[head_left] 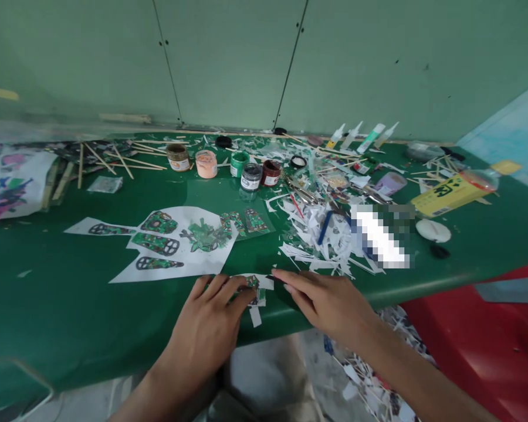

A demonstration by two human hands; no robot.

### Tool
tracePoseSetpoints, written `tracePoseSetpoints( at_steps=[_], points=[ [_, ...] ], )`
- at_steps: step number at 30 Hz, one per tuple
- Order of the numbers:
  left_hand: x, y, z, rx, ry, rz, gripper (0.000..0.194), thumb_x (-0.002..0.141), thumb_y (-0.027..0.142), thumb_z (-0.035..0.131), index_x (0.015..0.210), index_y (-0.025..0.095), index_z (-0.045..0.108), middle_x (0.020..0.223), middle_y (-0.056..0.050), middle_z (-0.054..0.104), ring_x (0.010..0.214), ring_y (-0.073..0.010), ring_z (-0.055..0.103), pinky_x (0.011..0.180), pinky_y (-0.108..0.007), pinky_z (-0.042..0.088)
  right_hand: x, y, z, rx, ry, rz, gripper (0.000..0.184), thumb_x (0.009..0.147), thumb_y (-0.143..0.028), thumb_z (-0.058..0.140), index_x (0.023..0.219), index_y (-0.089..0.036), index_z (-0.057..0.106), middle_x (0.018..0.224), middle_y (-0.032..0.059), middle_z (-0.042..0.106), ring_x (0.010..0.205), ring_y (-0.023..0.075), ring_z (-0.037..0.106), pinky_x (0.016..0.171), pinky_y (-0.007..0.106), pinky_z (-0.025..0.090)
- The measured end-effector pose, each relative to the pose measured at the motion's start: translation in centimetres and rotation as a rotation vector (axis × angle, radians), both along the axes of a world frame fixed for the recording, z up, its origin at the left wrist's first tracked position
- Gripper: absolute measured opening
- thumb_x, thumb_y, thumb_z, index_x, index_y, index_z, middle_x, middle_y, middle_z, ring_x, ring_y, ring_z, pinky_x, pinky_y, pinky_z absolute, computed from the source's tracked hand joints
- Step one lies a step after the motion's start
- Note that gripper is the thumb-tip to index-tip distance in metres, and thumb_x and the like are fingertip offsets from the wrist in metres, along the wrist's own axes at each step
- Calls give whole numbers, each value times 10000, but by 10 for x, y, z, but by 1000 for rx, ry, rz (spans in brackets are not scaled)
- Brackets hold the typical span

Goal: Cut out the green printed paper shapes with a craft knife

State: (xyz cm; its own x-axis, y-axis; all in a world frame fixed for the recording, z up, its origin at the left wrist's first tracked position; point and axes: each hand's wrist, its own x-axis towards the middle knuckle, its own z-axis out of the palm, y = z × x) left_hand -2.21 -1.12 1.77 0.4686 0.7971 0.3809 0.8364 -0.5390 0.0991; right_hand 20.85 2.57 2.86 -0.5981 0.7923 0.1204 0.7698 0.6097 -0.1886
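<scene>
Near the front edge of the tabletop (pixel 79 310), a small painted cutout (pixel 252 282) lies under the left hand (pixel 205 322), apparently to steady it. The right hand (pixel 330 299) works just beside it, at the cutout's right end, with a small dark thing (pixel 276 278) at its fingertips. Beyond, a painted sheet (pixel 189 266) lies flat, presumably within easy reach; paper scraps (pixel 310 231) are heaped to the right. Open paint jars (pixel 250 177) stand upright farther back, probably clear of the paper.

Pose: the left hand is palm down, fingers bent, thumb on the cutout; whether its grip pinches or only presses, one cannot tell. The right index finger extends leftward above the thumb, their tips close; whether this grip clamps the dark thing is unclear.
</scene>
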Motion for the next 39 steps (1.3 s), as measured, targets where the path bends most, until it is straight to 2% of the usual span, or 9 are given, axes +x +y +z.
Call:
tracePoseSetpoints(
  at_steps=[3, 5, 8, 13, 22, 33, 39],
  points=[
    [-5, 7, -1, -16, -47, -80, 364, 810, -4, 437, 996, 227, 648, 1082, -12, 688, 1018, -222, 625, 888, -425, 520, 2, 4, -2, -8, -27, 70, 445, 950, -228, 341, 1312, -313, 585, 765, 10, 701, 549, 135, 583, 485, 282, 307],
    [-9, 11, -4, -47, -94, -124, 349, 829, 14, 438, 1019, 220, 646, 1139, -13, 677, 1131, -215, 588, 994, -425, 483, 3, 6, -4, -13, -30, 109, 437, 954, -244, 344, 1310, -315, 587, 737, 9, 683, 542, 133, 571, 477, 282, 288],
    [-13, 13, -8, -82, -127, -157, 345, 843, 36, 442, 1048, 222, 648, 1185, -20, 661, 1218, -215, 543, 1059, -435, 451, 1, 7, -8, -17, -23, 140, 425, 963, -265, 343, 1302, -324, 593, 721, 8, 667, 533, 127, 554, 469, 286, 260],
    [-15, 11, -12, -93, -149, -145, 361, 837, 30, 445, 1049, 239, 649, 1219, -5, 648, 1253, -216, 525, 1073, -470, 452, -5, 5, -11, 0, -28, 163, 416, 959, -261, 363, 1297, -343, 591, 716, -2, 656, 551, 115, 542, 478, 292, 241],
    [-15, 11, -12, -100, -156, -141, 330, 832, 32, 456, 988, 238, 662, 1216, 6, 655, 1246, -209, 533, 1078, -459, 453, -11, 4, -11, 96, -88, 169, 402, 928, -237, 408, 1260, -340, 611, 647, -21, 594, 471, 108, 455, 463, 303, 178],
    [-15, 11, -13, -75, -148, -133, 359, 858, 53, 439, 1074, 245, 653, 1206, 9, 662, 1246, -207, 534, 1068, -455, 466, -12, 1, -9, 125, -162, 180, 429, 922, -224, 405, 1300, -332, 577, 661, -13, 585, 447, 100, 429, 446, 295, 183],
    [-15, 11, -11, -78, -132, -130, 367, 869, 63, 422, 1074, 249, 664, 1205, 4, 664, 1242, -215, 540, 1063, -454, 470, -16, -6, -5, 98, -244, 175, 468, 908, -194, 432, 1358, -284, 526, 683, 2, 590, 464, 113, 474, 441, 310, 188]
  ],
)
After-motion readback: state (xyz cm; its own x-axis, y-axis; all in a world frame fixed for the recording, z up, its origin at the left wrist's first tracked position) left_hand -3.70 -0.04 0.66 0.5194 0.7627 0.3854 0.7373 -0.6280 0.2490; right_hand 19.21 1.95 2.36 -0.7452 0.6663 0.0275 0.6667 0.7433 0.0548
